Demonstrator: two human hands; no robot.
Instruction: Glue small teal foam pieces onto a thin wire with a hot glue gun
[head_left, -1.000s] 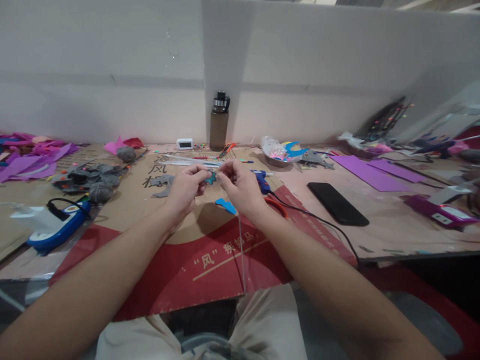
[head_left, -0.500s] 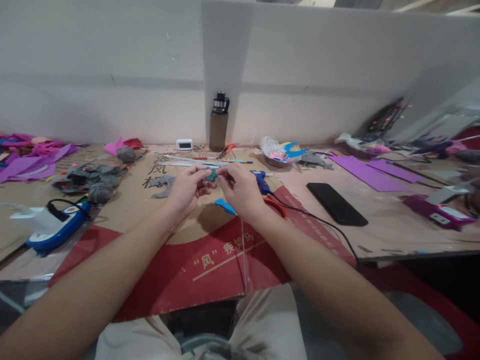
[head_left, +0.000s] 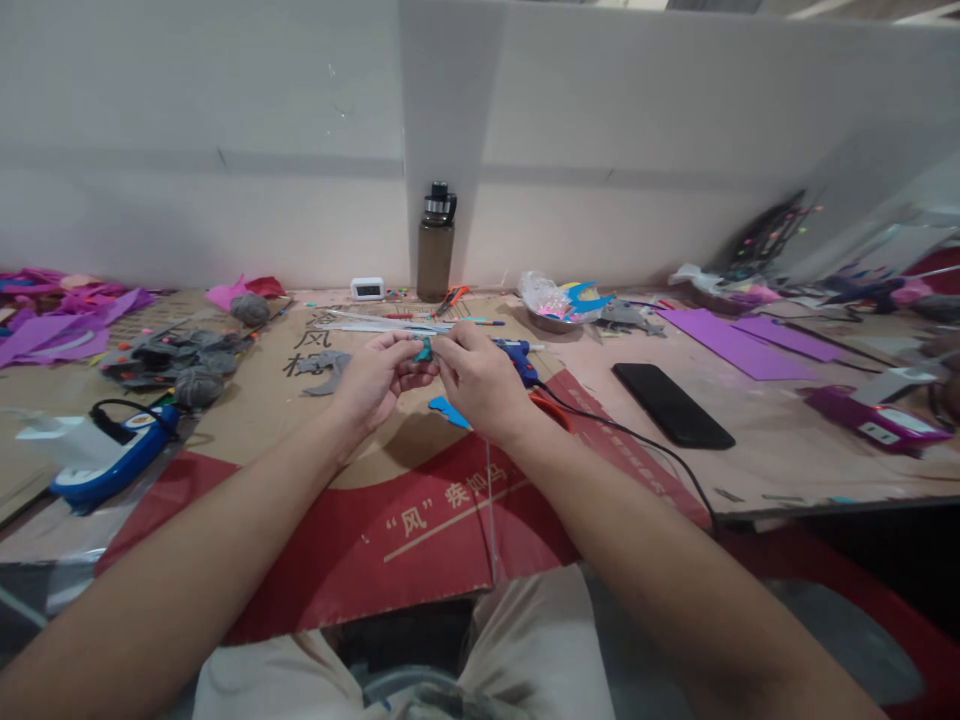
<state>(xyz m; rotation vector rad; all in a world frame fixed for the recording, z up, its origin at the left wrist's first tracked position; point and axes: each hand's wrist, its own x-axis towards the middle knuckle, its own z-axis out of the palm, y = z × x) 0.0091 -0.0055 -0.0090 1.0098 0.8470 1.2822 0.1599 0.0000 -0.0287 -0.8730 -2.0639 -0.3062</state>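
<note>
A small teal piece (head_left: 424, 349), perhaps felt or foam, is pinched between both hands above the cardboard. My left hand (head_left: 382, 378) grips it from the left with thumb and fingers closed. From the right, my right hand (head_left: 478, 375) has its fingertips pressed together at the piece, and they hide part of it. Below the hands lies a bright blue cut piece (head_left: 448, 411), partly covered by the right hand. A blue glue gun (head_left: 517, 360) rests just beyond the right hand, near orange scissor-like handles (head_left: 551, 411). Grey scraps (head_left: 328, 371) lie left of the left hand.
A red and tan cardboard sheet (head_left: 322, 570) covers the table in front. A dark bottle (head_left: 436, 245) and a small white clock (head_left: 367, 289) stand by the wall. At right lie a black phone (head_left: 673, 405) and purple sheets (head_left: 735, 345); at left, a blue power strip (head_left: 116, 465).
The hands have drawn slightly closer together, and the right fingers now cover more of the teal piece. Nothing else on the table has visibly moved.
</note>
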